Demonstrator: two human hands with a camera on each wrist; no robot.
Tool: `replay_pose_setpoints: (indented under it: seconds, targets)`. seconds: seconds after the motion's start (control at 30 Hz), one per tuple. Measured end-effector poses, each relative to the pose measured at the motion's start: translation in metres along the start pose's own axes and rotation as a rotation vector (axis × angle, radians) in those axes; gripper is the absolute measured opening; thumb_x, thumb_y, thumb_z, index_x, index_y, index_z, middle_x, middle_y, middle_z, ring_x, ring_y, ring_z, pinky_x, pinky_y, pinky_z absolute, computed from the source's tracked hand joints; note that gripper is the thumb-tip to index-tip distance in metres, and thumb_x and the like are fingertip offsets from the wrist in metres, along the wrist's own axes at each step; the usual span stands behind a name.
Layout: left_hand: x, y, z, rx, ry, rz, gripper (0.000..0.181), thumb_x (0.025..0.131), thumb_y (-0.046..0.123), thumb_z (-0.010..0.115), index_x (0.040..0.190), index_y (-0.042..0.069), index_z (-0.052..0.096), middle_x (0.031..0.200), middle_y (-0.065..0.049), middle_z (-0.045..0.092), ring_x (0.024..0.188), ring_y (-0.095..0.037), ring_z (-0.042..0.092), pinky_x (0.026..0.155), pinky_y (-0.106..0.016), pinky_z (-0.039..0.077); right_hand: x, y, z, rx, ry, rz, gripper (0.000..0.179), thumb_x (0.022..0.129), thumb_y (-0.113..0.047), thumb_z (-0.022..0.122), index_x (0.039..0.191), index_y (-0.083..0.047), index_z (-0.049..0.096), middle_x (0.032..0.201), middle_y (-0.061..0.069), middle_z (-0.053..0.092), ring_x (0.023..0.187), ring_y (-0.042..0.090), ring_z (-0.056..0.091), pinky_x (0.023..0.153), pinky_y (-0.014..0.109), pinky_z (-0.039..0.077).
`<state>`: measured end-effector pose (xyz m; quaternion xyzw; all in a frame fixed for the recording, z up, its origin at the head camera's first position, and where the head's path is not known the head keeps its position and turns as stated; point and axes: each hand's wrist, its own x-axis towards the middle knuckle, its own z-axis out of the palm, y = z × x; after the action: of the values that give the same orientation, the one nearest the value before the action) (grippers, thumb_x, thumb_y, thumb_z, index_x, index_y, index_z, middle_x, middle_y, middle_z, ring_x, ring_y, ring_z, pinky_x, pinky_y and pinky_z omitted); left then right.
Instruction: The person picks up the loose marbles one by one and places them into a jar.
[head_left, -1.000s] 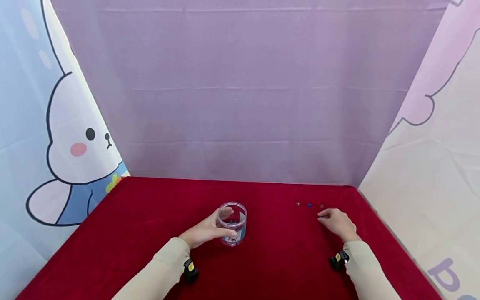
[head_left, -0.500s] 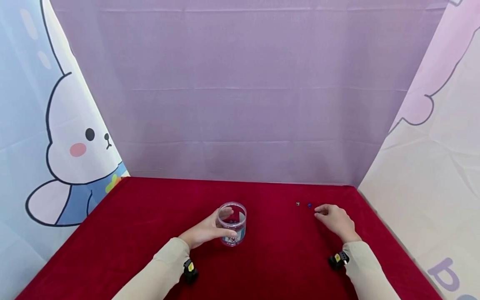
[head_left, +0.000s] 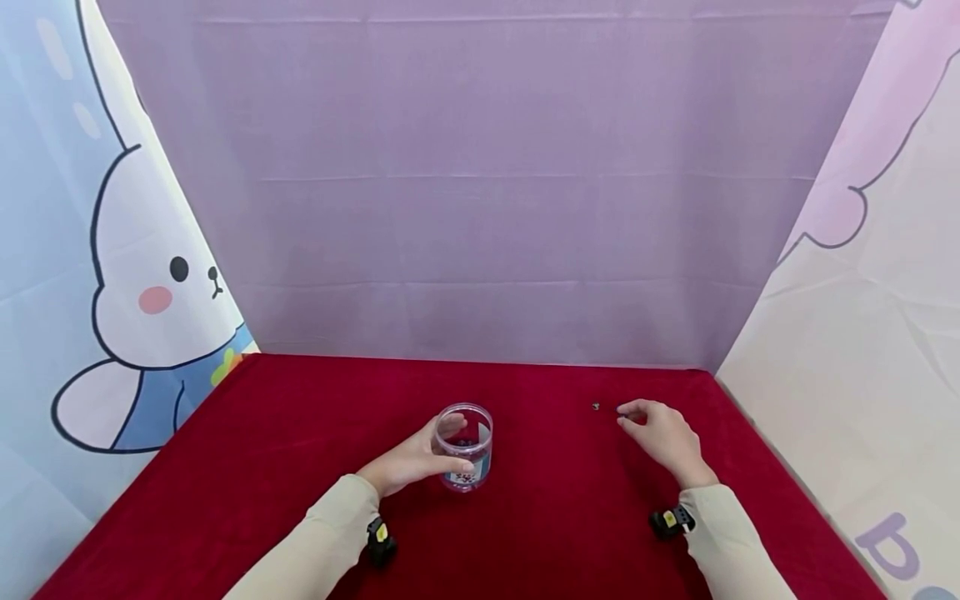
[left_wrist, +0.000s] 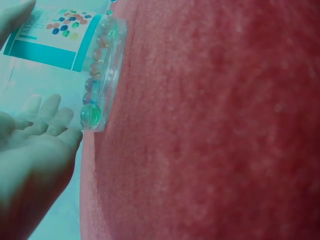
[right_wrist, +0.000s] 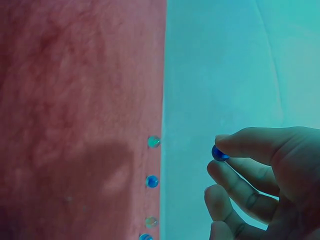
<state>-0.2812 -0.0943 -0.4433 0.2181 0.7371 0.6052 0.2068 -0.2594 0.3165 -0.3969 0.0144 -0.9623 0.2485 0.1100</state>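
On red cloth (head_left: 555,525), a left hand (head_left: 415,458) wraps an upright clear jar (head_left: 483,460) with marbles (left_wrist: 91,115) at its bottom. Well apart, a right hand (head_left: 664,438) holds a blue marble (right_wrist: 218,154) in a fingertip pinch; smooth and round, it could roll away if that pinch slackens.
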Motion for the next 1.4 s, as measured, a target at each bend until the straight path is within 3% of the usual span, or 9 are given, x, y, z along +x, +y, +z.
replay_pose_setpoints:
  seconds: [0.37, 0.6, 0.83, 0.97, 1.4]
  targets:
    - [-0.001, 0.003, 0.001, 0.002, 0.004, -0.005, 0.087, 0.088, 0.028, 0.079, 0.155, 0.009, 0.027, 0.159, -0.008, 0.032, 0.139, -0.035, 0.034, 0.104, -0.051, 0.044, 0.005, -0.023, 0.000, 0.022, 0.020, -0.052, 0.024, 0.094, -0.024, 0.071, 0.115, -0.014, 0.074, 0.107, 0.003, 0.071, 0.077, 0.016, 0.059, 0.057, 0.034, 0.044]
    - [0.000, 0.003, 0.001, 0.002, 0.004, -0.002, 0.086, 0.088, 0.028, 0.079, 0.155, 0.010, 0.028, 0.158, -0.008, 0.033, 0.138, -0.035, 0.034, 0.103, -0.051, 0.045, 0.005, -0.039, 0.002, 0.014, 0.052, -0.102, 0.021, 0.092, -0.025, 0.072, 0.112, -0.018, 0.075, 0.103, -0.003, 0.070, 0.082, 0.016, 0.059, 0.057, 0.035, 0.046]
    - [0.002, -0.002, 0.000, -0.005, -0.003, 0.013, 0.084, 0.089, 0.027, 0.078, 0.155, 0.012, 0.029, 0.159, -0.009, 0.032, 0.141, -0.034, 0.033, 0.105, -0.051, 0.042, 0.004, -0.055, 0.006, 0.042, 0.054, -0.123, 0.021, 0.092, -0.024, 0.074, 0.112, -0.019, 0.074, 0.099, -0.004, 0.067, 0.073, 0.015, 0.054, 0.052, 0.033, 0.044]
    - [0.003, -0.004, -0.001, -0.010, -0.006, 0.007, 0.084, 0.089, 0.028, 0.078, 0.155, 0.012, 0.028, 0.159, -0.008, 0.031, 0.141, -0.033, 0.032, 0.106, -0.050, 0.042, 0.003, -0.066, 0.009, 0.042, 0.062, -0.140, 0.020, 0.091, -0.024, 0.075, 0.110, -0.020, 0.075, 0.096, -0.006, 0.066, 0.077, 0.015, 0.056, 0.053, 0.032, 0.044]
    - [0.001, -0.001, 0.000, -0.003, -0.004, 0.006, 0.084, 0.089, 0.027, 0.078, 0.155, 0.011, 0.028, 0.159, -0.009, 0.031, 0.141, -0.034, 0.032, 0.105, -0.051, 0.043, 0.001, -0.107, 0.020, 0.091, 0.058, -0.237, 0.022, 0.089, -0.022, 0.077, 0.111, -0.019, 0.075, 0.101, -0.006, 0.068, 0.072, 0.009, 0.056, 0.050, 0.031, 0.045]
